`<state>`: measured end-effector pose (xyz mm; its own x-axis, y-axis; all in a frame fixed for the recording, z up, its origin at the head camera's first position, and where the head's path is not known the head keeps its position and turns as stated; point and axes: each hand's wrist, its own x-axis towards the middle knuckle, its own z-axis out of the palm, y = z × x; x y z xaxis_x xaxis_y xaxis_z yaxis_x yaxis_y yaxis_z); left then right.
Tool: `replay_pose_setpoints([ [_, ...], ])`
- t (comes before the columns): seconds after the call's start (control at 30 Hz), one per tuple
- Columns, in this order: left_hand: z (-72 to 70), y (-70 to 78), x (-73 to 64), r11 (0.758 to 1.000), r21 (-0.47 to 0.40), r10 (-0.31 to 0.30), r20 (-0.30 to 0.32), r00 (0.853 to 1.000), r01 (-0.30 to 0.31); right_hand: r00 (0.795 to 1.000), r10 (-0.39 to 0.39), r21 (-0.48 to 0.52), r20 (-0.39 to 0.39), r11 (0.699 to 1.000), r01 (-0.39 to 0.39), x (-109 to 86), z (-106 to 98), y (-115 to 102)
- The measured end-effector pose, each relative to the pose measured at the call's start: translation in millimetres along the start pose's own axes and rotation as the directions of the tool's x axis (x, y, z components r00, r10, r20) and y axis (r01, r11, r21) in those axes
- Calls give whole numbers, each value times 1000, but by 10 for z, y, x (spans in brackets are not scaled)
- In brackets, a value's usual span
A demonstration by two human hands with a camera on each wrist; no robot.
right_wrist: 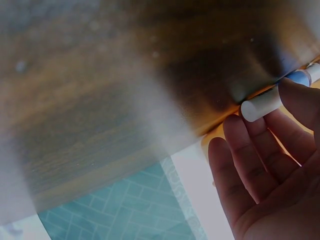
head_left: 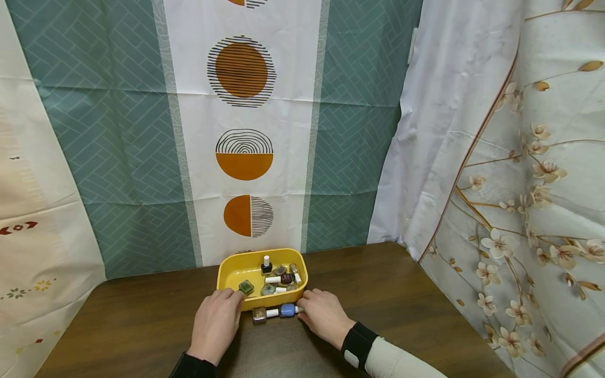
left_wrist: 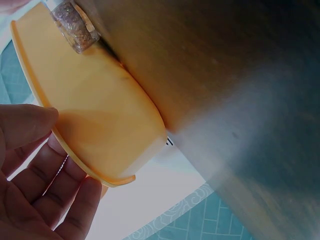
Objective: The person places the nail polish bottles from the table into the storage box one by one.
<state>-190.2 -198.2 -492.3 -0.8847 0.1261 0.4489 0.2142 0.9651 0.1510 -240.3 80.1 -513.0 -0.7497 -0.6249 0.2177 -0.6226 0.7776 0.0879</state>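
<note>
A yellow tray (head_left: 236, 304) stands near the back of the table, with several nail polish bottles inside. My left hand (head_left: 218, 320) is at its front left corner; in the left wrist view the thumb (left_wrist: 30, 122) lies against the rim, with the other fingers curled along it. Just inside, by the fingertips, lies a green nail polish bottle (head_left: 246, 287). Along the tray's front wall lie a brown glittery bottle (head_left: 259, 315) and a blue nail polish bottle (head_left: 287, 310), end to end. My right hand (head_left: 325, 315) pinches the blue bottle's white cap (right_wrist: 260, 106) between thumb and fingers.
Inside the tray, a black bottle (head_left: 267, 268) stands upright with its white cap on top, while others lie to its right. The brown wooden table (head_left: 142, 320) meets a patterned cloth (head_left: 246, 115) behind and a floral curtain (head_left: 501, 236) on the right.
</note>
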Motion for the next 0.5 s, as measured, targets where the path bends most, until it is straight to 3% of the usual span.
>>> replay_pose_setpoints([
  [0.5, 24, -4, -2, 1000, 0, 9, -23, 1000, -9, 1000, 2, -8, -1, 1000, -2, 20, 15, 2],
])
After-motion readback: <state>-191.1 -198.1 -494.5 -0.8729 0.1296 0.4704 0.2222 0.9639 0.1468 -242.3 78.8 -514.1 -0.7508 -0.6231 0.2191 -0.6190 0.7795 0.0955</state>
